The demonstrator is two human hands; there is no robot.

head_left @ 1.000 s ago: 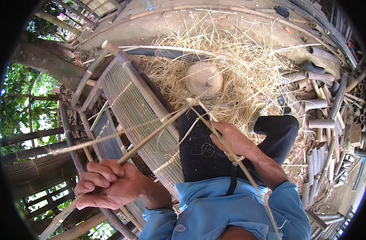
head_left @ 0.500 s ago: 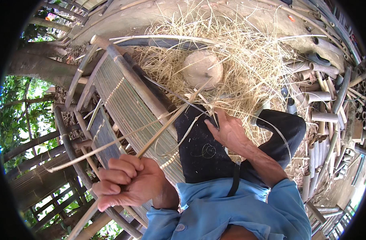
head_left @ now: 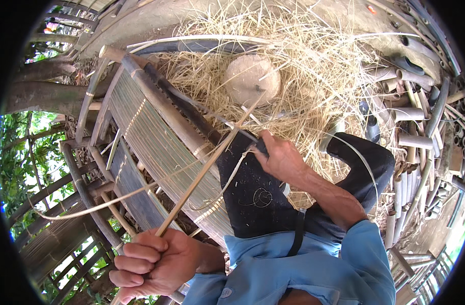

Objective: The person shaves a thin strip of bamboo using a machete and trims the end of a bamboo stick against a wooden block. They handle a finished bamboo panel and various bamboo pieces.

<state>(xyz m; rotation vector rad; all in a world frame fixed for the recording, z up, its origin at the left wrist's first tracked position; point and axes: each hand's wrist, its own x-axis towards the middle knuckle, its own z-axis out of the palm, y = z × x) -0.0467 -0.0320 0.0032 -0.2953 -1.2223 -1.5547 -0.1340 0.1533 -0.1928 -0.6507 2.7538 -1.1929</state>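
Note:
My left hand (head_left: 150, 260), at the lower left, is closed in a fist around a long, narrow bamboo strip (head_left: 198, 179). The strip runs up and away to the right, its far end by a round wood block (head_left: 253, 80). Over my thigh, my right hand (head_left: 284, 158) grips a knife (head_left: 262, 146) by its dark handle. Its blade points to the upper left and crosses the strip. A thin, pale curling sliver (head_left: 97, 206) comes off near the crossing and bends far to the left. Another peeled sliver (head_left: 232, 177) hangs in a loop over my leg.
A slatted bamboo bench (head_left: 153, 127) stands close on my left. Pale shavings (head_left: 314, 86) lie heaped around the block. Cut bamboo tubes (head_left: 413, 114) are piled at the right. A bamboo railing (head_left: 82, 173) with leaves behind it borders the far left.
My left hand has drawn back down and to the left with the strip. My right hand and the knife have shifted slightly left. The long sliver reaches farther left.

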